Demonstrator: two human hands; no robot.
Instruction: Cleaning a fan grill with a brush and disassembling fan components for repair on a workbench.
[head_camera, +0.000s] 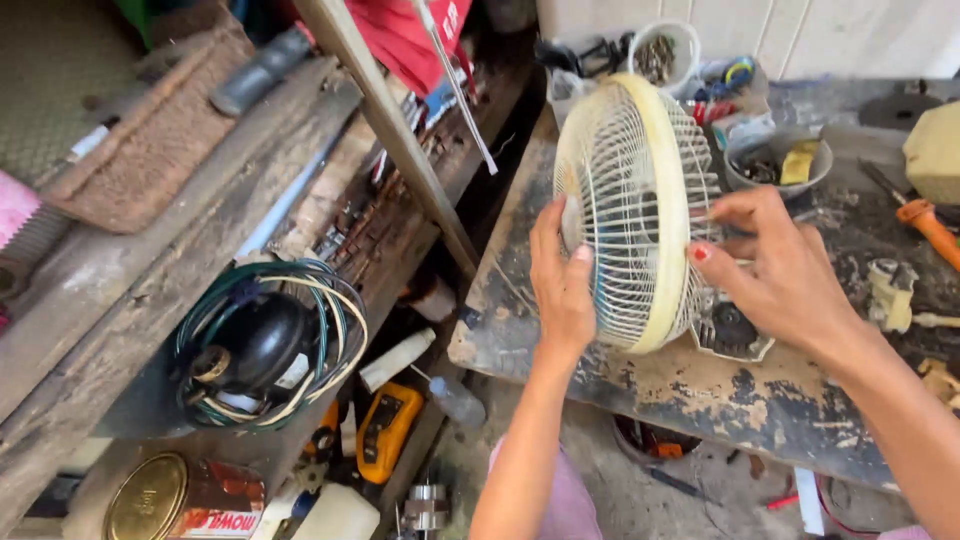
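Above the table (640, 385), centre frame: left hand (560, 285) at 9 o'clock, right hand (775, 265) at 3 o'clock, both gripping the cream wire fan guard (635, 210), held edge-on. Motor with coiled wires (265, 345) on shelf, 8 o'clock.

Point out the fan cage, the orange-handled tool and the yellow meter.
fan cage (640, 215): head view, on its cream rim band.
orange-handled tool (932, 228): head view, on the orange handle.
yellow meter (385, 430): head view, on its yellow casing.
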